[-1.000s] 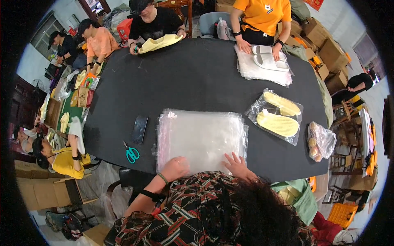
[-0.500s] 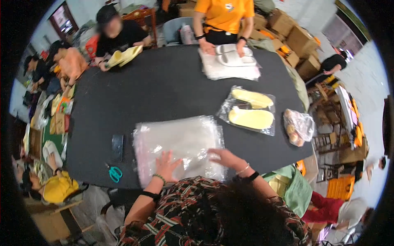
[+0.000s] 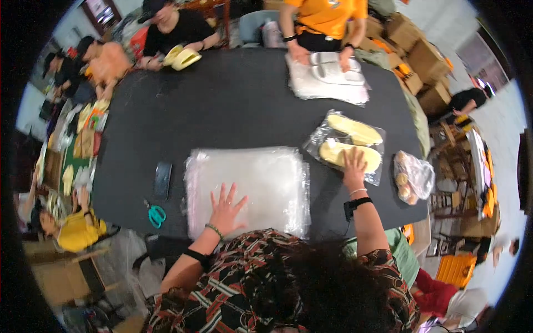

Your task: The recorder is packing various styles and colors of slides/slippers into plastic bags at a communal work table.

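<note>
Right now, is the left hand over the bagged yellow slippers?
No, the left hand is spread over the stack of clear bags.

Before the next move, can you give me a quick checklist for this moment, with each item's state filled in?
1. Left hand on the stack of clear bags: ok, laid over it with fingers spread.
2. Right hand at the slippers: ok, over the nearer one.
3. Slippers' bag sealed: cannot tell.
4. Stack edges squared: not ok, bags stick out unevenly at the right.
5. Scissors away from both hands: ok, left of the stack.
6. Phone off the stack: ok, lying to its left.
</note>
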A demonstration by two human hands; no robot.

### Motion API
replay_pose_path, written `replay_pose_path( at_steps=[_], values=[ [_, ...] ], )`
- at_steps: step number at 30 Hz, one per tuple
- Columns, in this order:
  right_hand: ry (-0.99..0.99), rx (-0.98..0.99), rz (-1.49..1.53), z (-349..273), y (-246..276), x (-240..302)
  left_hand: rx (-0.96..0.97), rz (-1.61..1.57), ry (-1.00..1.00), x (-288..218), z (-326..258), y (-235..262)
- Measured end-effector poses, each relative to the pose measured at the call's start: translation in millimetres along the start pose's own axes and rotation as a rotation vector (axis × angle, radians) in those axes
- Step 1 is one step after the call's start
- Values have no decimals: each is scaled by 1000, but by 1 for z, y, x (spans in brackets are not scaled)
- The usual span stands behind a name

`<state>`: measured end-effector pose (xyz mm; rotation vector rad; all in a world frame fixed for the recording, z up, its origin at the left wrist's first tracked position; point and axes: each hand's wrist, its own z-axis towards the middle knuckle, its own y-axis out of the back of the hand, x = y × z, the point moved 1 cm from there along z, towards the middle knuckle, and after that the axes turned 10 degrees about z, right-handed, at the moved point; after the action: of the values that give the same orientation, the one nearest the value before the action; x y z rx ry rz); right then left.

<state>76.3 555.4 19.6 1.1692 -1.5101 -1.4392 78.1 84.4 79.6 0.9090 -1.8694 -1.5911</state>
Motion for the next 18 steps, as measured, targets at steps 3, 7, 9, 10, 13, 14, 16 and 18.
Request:
replay_pose_path(
  at_steps=[3,7,9,10,13,14,16,18],
  values=[
    [23,-76,-76,1,2,11,-250,-2,-35,17,-5,-37],
    [72,-150,-63,9,7,0,-188,-49,-35,19,-4,-51],
    [55,-156,53,16,15,-6,-112,-53,-44,19,1,-53],
    [72,-200,91,19,24,-12,-118,-55,-44,18,3,-50],
    [-47,-154,288,27,50,-34,27,1,2,16,12,-47],
    [3,-302,234,27,58,-38,101,1,24,19,11,-48],
    [42,-435,211,30,80,-52,156,-1,11,19,15,-49],
    [126,-609,246,33,108,-64,174,30,35,20,14,-48]
  ],
)
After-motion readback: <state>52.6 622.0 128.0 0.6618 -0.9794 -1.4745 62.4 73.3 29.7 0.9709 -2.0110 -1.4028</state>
